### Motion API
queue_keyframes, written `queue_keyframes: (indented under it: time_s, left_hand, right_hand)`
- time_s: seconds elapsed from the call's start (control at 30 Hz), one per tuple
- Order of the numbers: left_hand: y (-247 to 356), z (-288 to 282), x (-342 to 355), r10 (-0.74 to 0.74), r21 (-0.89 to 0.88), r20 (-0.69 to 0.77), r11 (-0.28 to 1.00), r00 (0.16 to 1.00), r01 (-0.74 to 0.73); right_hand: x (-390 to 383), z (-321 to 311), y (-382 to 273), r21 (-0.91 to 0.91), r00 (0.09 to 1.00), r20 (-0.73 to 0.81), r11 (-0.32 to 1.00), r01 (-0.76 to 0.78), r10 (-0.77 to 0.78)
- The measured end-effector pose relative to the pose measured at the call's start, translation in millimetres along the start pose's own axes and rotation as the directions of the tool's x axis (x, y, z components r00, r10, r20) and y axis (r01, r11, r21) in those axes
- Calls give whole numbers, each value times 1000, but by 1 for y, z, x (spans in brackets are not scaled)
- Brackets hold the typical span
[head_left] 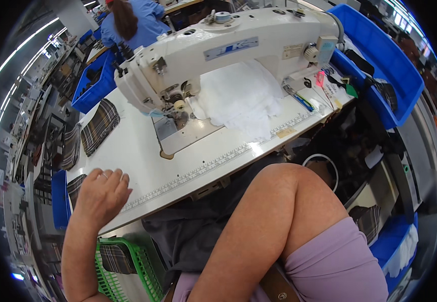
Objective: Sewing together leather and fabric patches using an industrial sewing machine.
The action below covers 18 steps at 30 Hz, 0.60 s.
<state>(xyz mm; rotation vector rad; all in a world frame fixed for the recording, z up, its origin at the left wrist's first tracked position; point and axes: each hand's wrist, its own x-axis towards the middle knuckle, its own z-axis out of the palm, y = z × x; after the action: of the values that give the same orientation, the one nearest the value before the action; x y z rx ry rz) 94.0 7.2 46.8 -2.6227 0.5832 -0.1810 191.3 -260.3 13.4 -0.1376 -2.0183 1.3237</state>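
Note:
My left hand (102, 194) is over the left front of the white sewing table (173, 166), fingers curled, their inside hidden. Beside it lie dark plaid pieces (77, 183), with more plaid pieces (100, 126) farther back. My bent right arm reaches up from the bottom with its elbow forward; that hand is out of view. A white sewing machine (243, 38) stands on the table, white cloth (241, 98) bunched under its arm. Right of the cloth lie a blue-green tool (301, 100) and small items.
Blue bins (407, 85) flank the table at right and left, another (399, 251) sits low right. A green basket (138, 261) with plaid fabric is below my left hand. A co-worker in blue (143, 20) is behind the machine. Rows of workstations run along the left.

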Motion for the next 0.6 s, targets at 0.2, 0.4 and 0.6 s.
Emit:
queue_keyframes:
  time_s: [0.2,0.4,0.6]
  left_hand:
    - [62,33,12,92,-250,-19,964,996,-94]
    - [96,45,35,40,-472,-140,876,989,-102]
    - [96,44,84,104,-599,-257,763,961,-243]
  right_hand:
    - [-19,15,-5,-50,996,-91,999,12,-16]
    - [-25,18,3,-51,993,-102,997,57,-62]
    - [-34,16,5,-68,991,-85,993,97,-102]
